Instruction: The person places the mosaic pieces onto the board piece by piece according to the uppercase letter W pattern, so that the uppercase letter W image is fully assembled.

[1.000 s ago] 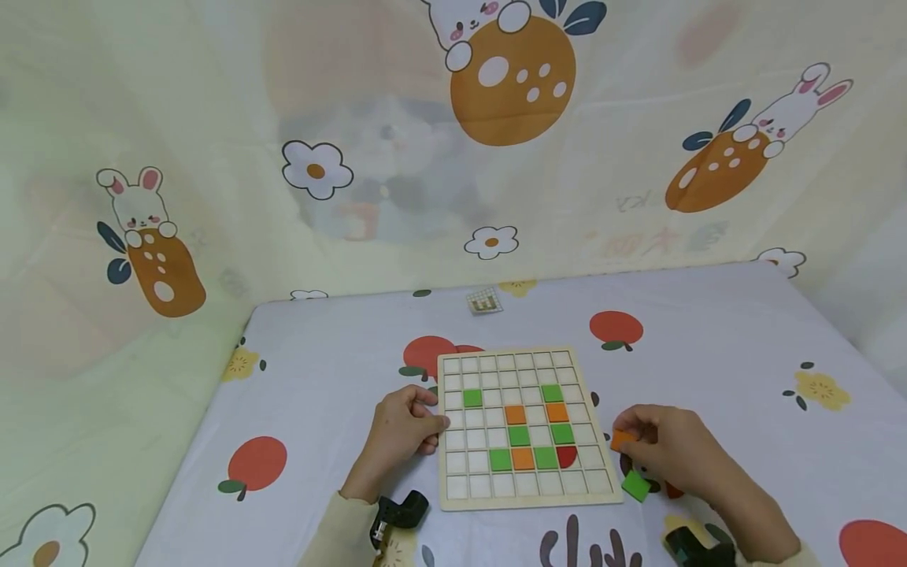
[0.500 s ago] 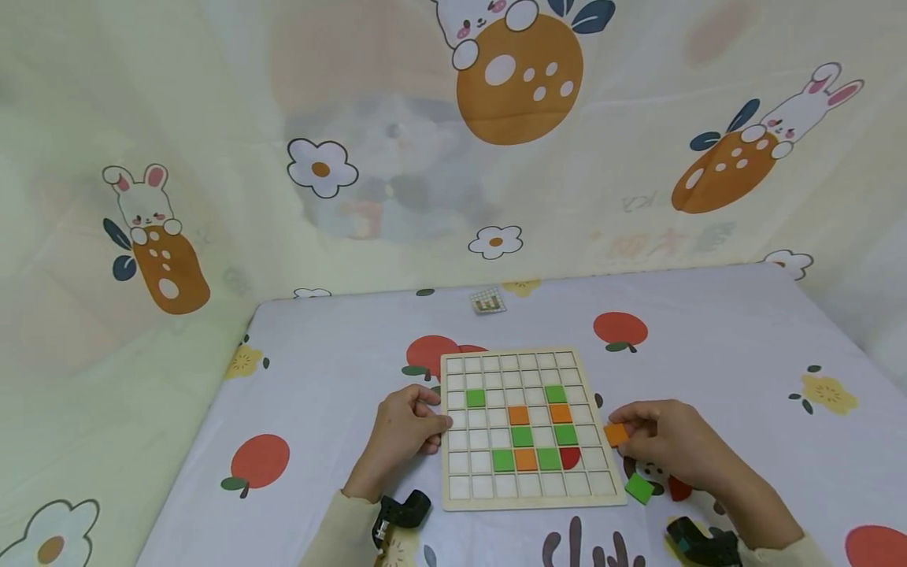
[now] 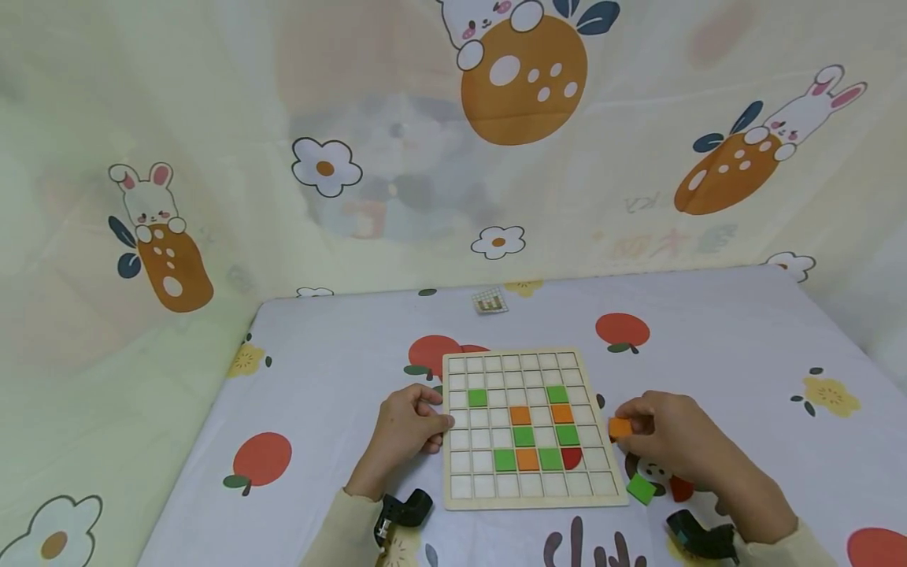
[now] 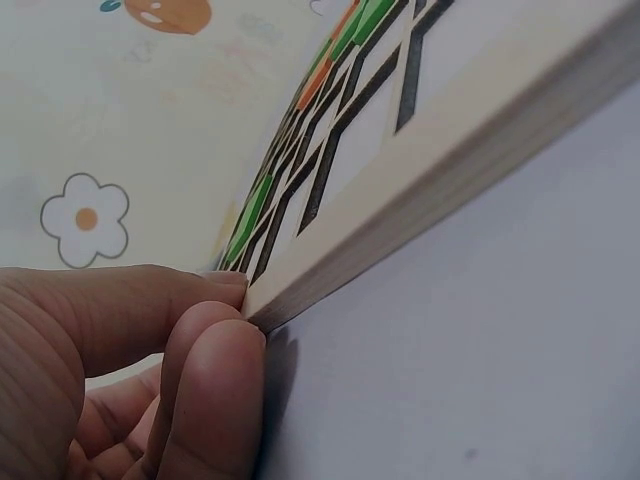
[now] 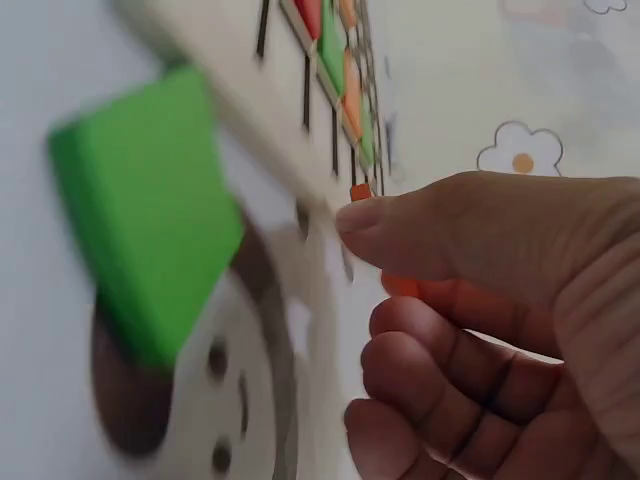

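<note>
A pale wooden grid board (image 3: 468, 492) lies flat on the table, with several green, orange and red pieces in its cells. My left hand (image 3: 404, 425) grips the board's left edge; in the left wrist view its fingertips (image 4: 215, 390) meet the wooden rim. Just right of the board, my right hand (image 3: 669, 433) pinches an orange square tile (image 3: 620, 428) between thumb and fingers. Seen from the right wrist, most of that orange tile (image 5: 400, 284) is hidden behind the thumb. A loose green tile (image 3: 641, 489) lies below the right hand, near the board's lower right corner.
Beside the green tile is a red patch (image 3: 682, 490), partly covered by the hand; whether piece or print cannot be told. A small gridded card (image 3: 490, 301) lies near the table's back edge. A patterned cloth (image 3: 397, 236) hangs behind the white printed tablecloth (image 3: 340, 346).
My right hand brought the orange tile up and left towards the board, then drew back slightly right. My left hand stays at the board's edge. The whole view shifted a little.
</note>
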The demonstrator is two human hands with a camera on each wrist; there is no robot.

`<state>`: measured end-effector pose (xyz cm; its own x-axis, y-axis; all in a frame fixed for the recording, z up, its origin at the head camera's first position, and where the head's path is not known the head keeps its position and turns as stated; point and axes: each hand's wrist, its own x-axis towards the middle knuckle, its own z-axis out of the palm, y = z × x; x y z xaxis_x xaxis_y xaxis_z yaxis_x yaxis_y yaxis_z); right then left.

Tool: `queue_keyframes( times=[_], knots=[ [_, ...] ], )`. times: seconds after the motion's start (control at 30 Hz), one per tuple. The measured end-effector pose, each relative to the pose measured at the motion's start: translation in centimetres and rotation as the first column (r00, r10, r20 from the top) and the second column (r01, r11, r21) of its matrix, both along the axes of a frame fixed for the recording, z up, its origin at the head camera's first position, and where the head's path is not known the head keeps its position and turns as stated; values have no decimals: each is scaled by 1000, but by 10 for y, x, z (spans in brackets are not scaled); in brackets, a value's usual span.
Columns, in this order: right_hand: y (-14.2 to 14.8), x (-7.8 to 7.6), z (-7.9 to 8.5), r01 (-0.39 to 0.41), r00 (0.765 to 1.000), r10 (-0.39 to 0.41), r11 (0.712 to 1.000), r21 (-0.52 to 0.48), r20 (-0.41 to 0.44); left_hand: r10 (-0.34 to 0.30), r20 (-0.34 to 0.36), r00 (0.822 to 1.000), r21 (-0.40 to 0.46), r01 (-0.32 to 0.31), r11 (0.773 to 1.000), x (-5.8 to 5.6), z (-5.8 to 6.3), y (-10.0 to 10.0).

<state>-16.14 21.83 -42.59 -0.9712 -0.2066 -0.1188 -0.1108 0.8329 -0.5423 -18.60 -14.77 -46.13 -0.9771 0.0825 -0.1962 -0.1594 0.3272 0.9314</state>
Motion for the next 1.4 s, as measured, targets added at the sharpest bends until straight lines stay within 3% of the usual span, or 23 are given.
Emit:
queue_keyframes(
  times=[0.2, 0.4, 0.73, 0.97, 1.13, 1.4],
  knots=[
    [-22, -4, 5, -47, 995, 39, 995, -83, -90, -6, -4, 1000, 5, 6, 1000, -1, 0, -1],
    [-56, -13, 10, -75, 995, 68, 991, -110, -67, -9, 1, 1000, 14, 9, 1000, -1, 0, 0],
    [-101, -26, 8, -128, 990, 121, 986, -103, -74, 0, 14, 1000, 14, 0, 1000, -1, 1, 2],
    [-125, -31, 11, -225, 965, 215, 973, -51, -147, 0, 19, 1000, 13, 0, 1000, 0, 3, 1],
    [-137, -35, 11, -237, 964, 229, 970, -47, -132, 3, 31, 1000, 14, -4, 1000, 0, 2, 1],
    [-150, -37, 8, -194, 980, 191, 979, -63, -48, -1, 35, 999, 24, 0, 1000, -1, 1, 0]
  ],
)
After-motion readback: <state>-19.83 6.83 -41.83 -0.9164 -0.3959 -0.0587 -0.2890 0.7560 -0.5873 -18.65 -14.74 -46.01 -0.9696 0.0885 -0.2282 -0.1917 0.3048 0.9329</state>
